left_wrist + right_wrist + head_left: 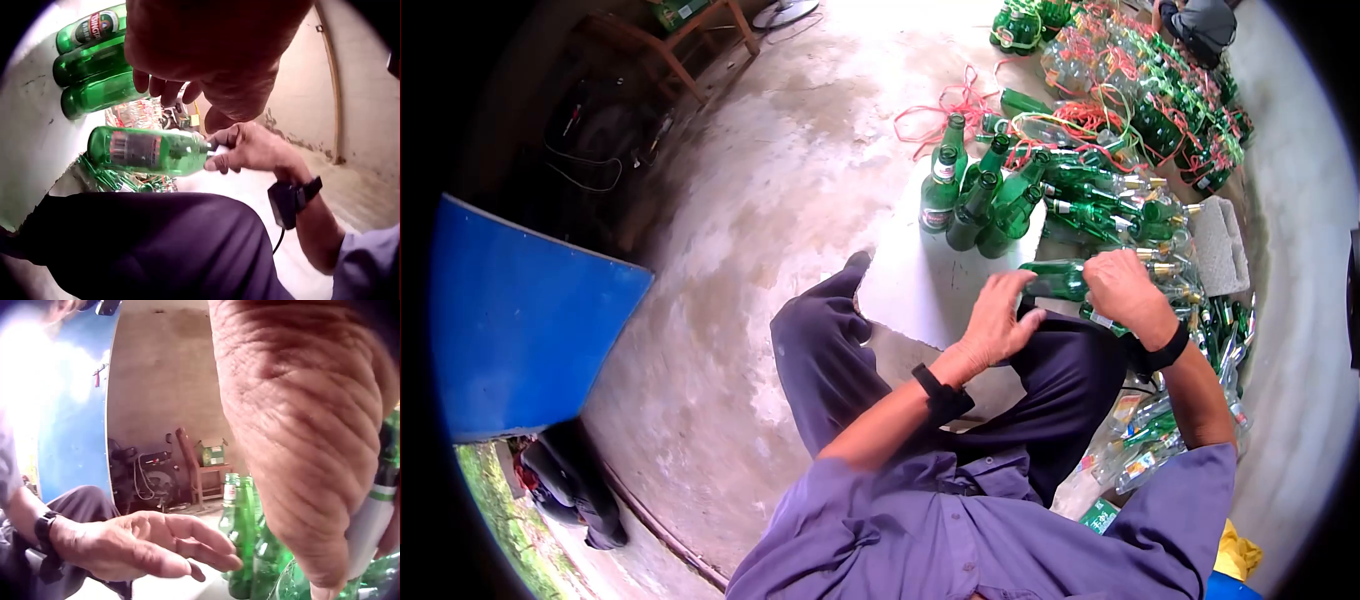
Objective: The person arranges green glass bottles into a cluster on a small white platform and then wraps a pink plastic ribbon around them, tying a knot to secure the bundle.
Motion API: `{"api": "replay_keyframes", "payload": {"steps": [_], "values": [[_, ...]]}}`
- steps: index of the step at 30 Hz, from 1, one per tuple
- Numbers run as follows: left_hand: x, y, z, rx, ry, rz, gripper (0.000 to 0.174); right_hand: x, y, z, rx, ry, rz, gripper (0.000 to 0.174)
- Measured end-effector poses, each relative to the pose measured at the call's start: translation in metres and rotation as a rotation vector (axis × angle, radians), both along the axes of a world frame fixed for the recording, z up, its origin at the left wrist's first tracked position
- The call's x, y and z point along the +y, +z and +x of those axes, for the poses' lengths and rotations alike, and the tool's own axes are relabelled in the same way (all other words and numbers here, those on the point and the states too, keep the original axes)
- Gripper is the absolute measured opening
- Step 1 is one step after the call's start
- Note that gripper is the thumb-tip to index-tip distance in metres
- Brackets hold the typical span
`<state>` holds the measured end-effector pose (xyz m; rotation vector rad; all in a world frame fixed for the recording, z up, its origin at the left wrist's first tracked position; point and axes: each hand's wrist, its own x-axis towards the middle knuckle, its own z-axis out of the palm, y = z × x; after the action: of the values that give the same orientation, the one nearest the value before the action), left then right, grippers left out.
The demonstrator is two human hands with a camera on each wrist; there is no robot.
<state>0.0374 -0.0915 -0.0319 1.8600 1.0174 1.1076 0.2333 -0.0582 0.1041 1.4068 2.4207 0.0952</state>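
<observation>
My right hand grips a green glass bottle round its neck. The bottle lies sideways over my knee, its base pointing left, and a dark label shows on its side in the left wrist view. Near the base, my left hand has its fingers stretched out and holds nothing. Several upright green bottles stand together on a white board in front of me. One of them carries a red and white label.
Many bottles lie piled to the right, with a pale block beside them. Red string lies loose on the floor beyond the board. A blue panel stands at left, a wooden chair farther back.
</observation>
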Motion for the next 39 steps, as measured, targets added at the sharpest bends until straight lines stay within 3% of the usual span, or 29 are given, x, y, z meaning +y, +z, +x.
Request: {"api": "replay_keyframes", "payload": {"steps": [2,8,12,14,16,18,19,23,25,29,31,36,39], "values": [[-0.007,0.015,-0.003,0.145,-0.056,0.155,0.069,-0.001,0.009,-0.023,0.006,0.061,-0.052,0.010],[-0.010,0.015,-0.027,0.319,0.007,0.100,0.083,0.007,0.000,-0.082,0.086,0.182,-0.119,0.010],[0.004,-0.024,-0.037,0.346,0.143,0.141,0.079,0.021,-0.024,-0.108,0.209,0.230,-0.183,0.009],[0.007,-0.020,-0.047,0.382,0.187,0.140,0.074,0.028,-0.042,-0.114,0.242,0.276,-0.166,0.009],[0.013,-0.016,-0.056,0.506,0.190,0.048,0.070,0.032,-0.049,-0.114,0.223,0.235,-0.224,0.017],[0.018,-0.015,-0.063,0.534,0.223,0.124,0.067,0.031,-0.038,-0.107,0.336,0.178,-0.265,0.027],[0.021,-0.019,-0.066,0.472,0.280,0.107,0.066,0.032,-0.030,-0.102,0.368,0.136,-0.307,0.041],[0.037,-0.019,-0.074,0.345,0.482,-0.046,0.055,0.018,-0.005,-0.059,0.641,0.120,-0.144,0.051],[0.046,-0.015,-0.075,0.338,0.563,-0.063,0.055,0.011,-0.003,-0.032,0.753,0.025,-0.091,0.043],[0.062,-0.029,-0.084,0.228,0.553,-0.038,0.058,-0.004,-0.002,0.021,0.734,-0.141,-0.172,0.047],[0.069,-0.026,-0.082,0.217,0.557,-0.052,0.058,-0.011,-0.001,0.041,0.855,-0.440,-0.329,0.045],[0.087,-0.031,-0.079,0.203,0.578,0.022,0.054,-0.035,-0.064,0.100,1.077,-0.537,-0.219,0.041],[0.092,-0.040,-0.077,0.218,0.579,0.023,0.050,-0.054,-0.103,0.121,1.220,-0.830,-0.371,0.041]]}}
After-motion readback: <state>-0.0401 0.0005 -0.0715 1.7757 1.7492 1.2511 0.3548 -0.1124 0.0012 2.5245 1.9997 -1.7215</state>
